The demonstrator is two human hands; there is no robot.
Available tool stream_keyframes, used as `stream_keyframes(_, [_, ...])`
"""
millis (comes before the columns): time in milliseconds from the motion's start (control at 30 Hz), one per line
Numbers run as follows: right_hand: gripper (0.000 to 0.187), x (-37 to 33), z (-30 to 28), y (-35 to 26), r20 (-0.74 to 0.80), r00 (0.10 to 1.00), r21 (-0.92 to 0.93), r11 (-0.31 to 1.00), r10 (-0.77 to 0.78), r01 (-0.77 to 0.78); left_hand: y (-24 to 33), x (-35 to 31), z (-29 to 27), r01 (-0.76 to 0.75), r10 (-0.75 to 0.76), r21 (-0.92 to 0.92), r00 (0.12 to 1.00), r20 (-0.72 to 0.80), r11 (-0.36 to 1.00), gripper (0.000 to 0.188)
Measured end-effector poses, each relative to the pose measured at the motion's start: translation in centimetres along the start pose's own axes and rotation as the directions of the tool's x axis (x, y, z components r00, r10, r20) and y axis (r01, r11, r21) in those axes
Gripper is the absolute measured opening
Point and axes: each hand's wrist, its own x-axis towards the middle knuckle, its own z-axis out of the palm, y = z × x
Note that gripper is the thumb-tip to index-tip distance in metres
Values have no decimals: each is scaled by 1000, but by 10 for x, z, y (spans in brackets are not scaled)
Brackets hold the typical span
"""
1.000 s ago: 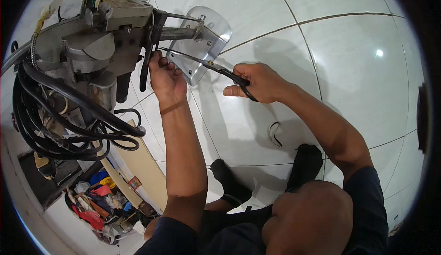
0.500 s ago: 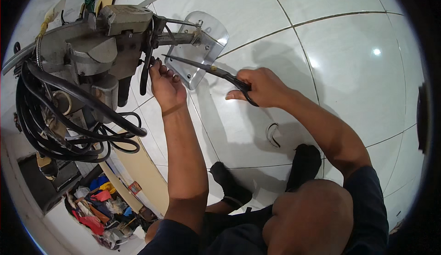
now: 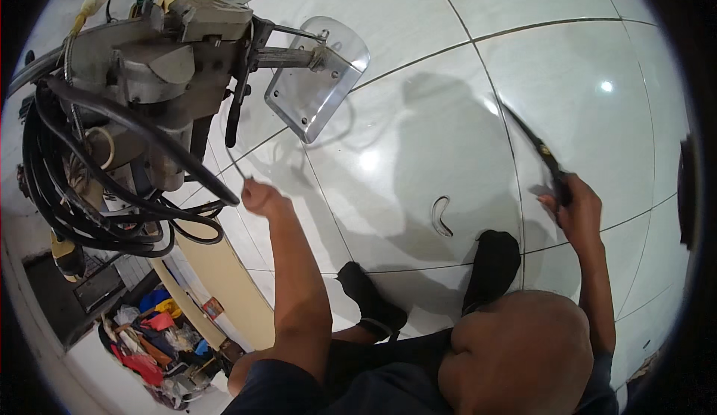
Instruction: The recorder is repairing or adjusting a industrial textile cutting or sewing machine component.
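Observation:
My left hand (image 3: 263, 197) is closed on a thin dark cord (image 3: 234, 161), which runs up toward the underside of a grey metal machine (image 3: 157, 71). The fingertips are partly turned away. Off to the right, my right hand (image 3: 581, 207) grips black-handled scissors (image 3: 544, 150), their long blades pointing up and left over the floor. A black lever (image 3: 237, 112) hangs from the machine above my left hand. Past it, a shiny rounded plate (image 3: 321, 86) with several holes is joined to the machine by metal rods.
Thick black cables (image 3: 82, 191) loop around the machine at left. A small curved strip (image 3: 441, 215) lies on the white tiled floor (image 3: 418, 138) near my feet in dark socks. Colourful scraps (image 3: 160, 340) are heaped at lower left, beside a long beige board (image 3: 231, 288).
My left hand has come down from the machine's lever, pulling the cord. My right hand has swung the scissors away to the right and nearer me.

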Motion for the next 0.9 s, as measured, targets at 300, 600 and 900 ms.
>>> stream_keyframes(300, [34,-40,-23,81,-108,935,-2,941,337,-339,-9,-135,-67,-312,92,251,774,626,916,11])
stream_keyframes(600, [47,-39,-43,12,-83,980,-26,983,-181,180,100,-276,-9,-733,-398,120,-218,891,669,15])
stream_keyframes(900, [28,-64,-10,89,-24,999,559,828,-38,45,86,-264,9,-308,-84,58,-72,994,950,23])
